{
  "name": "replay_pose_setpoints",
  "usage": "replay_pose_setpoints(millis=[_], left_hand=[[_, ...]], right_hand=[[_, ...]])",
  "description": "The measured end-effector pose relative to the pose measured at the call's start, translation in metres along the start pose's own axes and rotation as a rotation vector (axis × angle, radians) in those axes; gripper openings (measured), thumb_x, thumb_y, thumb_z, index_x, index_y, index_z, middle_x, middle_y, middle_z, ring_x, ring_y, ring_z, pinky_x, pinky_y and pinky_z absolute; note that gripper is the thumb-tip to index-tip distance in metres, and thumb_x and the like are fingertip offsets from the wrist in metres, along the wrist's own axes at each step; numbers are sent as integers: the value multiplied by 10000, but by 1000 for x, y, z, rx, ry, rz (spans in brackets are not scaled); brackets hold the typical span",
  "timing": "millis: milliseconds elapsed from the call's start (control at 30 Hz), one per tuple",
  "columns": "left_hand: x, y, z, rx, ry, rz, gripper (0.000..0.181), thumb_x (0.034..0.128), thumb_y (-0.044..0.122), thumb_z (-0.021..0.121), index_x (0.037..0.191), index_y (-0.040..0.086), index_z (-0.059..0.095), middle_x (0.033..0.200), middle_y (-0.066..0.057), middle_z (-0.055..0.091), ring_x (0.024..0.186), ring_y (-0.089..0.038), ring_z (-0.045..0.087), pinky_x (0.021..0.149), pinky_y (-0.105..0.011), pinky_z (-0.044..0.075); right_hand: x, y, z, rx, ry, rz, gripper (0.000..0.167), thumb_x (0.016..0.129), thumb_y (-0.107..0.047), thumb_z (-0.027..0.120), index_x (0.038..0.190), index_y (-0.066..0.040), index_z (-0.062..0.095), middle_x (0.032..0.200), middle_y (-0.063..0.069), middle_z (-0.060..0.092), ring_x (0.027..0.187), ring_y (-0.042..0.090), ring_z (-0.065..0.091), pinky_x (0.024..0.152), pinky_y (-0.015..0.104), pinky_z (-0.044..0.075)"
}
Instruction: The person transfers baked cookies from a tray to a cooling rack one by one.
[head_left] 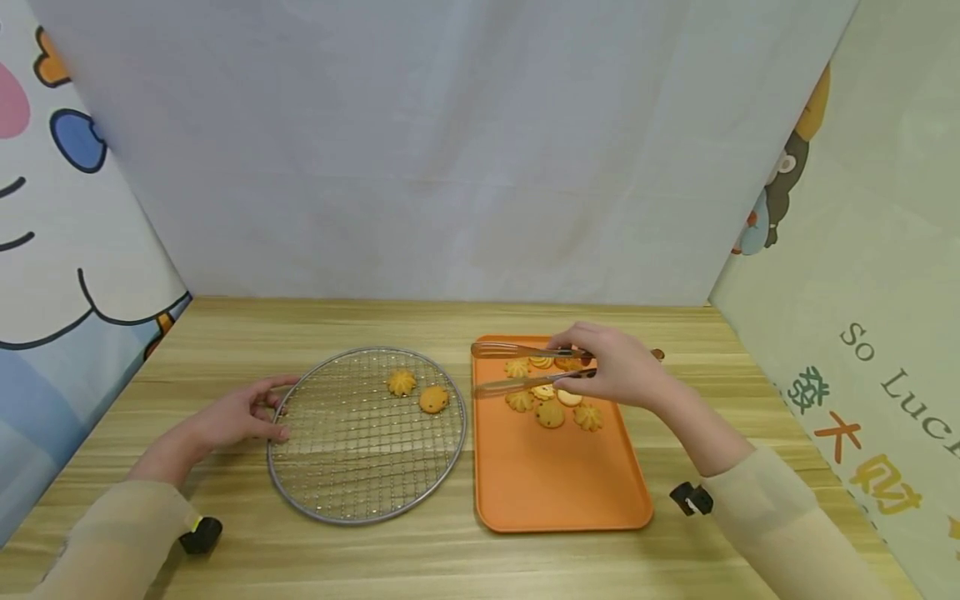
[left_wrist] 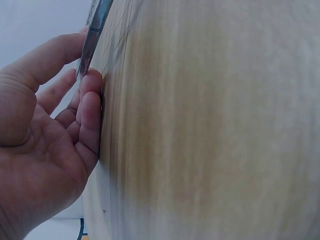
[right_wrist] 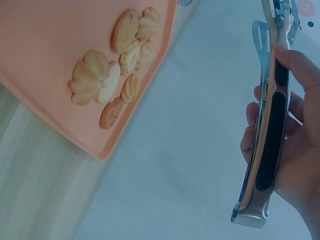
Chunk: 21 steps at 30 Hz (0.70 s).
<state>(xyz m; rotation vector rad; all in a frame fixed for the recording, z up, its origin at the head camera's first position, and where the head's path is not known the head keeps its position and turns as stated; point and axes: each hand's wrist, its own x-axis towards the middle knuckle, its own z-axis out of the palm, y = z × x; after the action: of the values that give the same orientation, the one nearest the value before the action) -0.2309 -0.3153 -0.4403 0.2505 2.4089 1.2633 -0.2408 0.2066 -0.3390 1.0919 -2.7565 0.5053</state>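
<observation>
In the head view my right hand (head_left: 618, 367) grips metal tongs (head_left: 513, 351) above the orange tray (head_left: 558, 492); the two arms stand apart. Several cookies (head_left: 550, 414) lie on the tray's upper part, below the tongs. The right wrist view shows my fingers and thumb round the dark-handled tongs (right_wrist: 272, 135). My left hand (head_left: 232, 417) holds the left rim of the round wire rack (head_left: 367, 522), thumb on top and fingers at its edge. On the rack's upper right sit a flower-shaped cookie (head_left: 401, 382) and a round cookie (head_left: 433, 399).
The rack and tray stand side by side on a wooden table (head_left: 420, 567), with a narrow gap between. A pale cloth (head_left: 450, 167) hangs behind the table, and printed panels (head_left: 885, 333) stand at both sides.
</observation>
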Motion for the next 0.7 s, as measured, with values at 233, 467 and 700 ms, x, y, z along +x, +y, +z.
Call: replay_pose_setpoints(millis=[233,467,700], left_hand=[[0,0,0,-4,-1,2,899,770,186,780,1482,52,248,1110,-191,418,747,-150,483,689,-273,454],[-1,2,1,-9,-7,12,894,777,184,773,1482,43,241,1094,-180,408,725,-135,457,673,-268,445],[-1,1,1,-11,-4,17,894,779,180,772,1480,30,237,1114,-187,419,766,-145,477,683,-263,454]], right_hand=[[-18,10,-1,21,27,14,395,787,-287,771,1134,-150,638,1042,-12,620,809,131,544,685,327,471],[-39,24,2,29,55,51,400,782,-257,779,1142,-156,637,1017,-40,615,754,119,516,645,303,465],[-55,36,7,36,68,81,390,758,-246,798,1107,-157,647,934,-76,594,684,124,469,592,243,405]])
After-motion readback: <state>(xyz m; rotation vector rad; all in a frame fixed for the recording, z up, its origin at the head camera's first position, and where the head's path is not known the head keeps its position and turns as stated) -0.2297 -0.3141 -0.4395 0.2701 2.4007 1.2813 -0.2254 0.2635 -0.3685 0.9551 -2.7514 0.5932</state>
